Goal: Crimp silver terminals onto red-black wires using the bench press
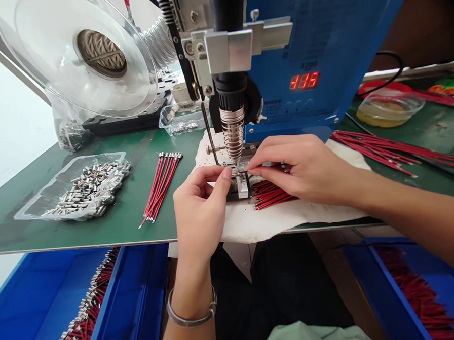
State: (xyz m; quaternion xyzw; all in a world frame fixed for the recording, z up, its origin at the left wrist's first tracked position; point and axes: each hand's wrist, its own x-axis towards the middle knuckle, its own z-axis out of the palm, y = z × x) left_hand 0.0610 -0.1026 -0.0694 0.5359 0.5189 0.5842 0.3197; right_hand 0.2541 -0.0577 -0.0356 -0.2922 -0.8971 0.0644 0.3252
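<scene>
My left hand [204,206] is at the small metal fixture [243,187] below the soldering iron [233,131], with thumb and forefinger pinched together. What they hold, if anything, is hidden at the fingertips. From the other side, my right hand [306,166] pinches a thin red wire [254,172], and its end reaches into the fixture under the iron's spring-wrapped tip. Beneath the right hand a bundle of red wires [270,195] lies on a white cloth [248,224]. The blue soldering machine [300,44] stands behind, its red display lit.
On the left sit a clear tray [34,208] of small metal caps and a row of capped red wires [161,186]. A solder spool [61,52] stands behind them. More red wires [393,148] lie right. Blue bins [142,291] are below the table edge.
</scene>
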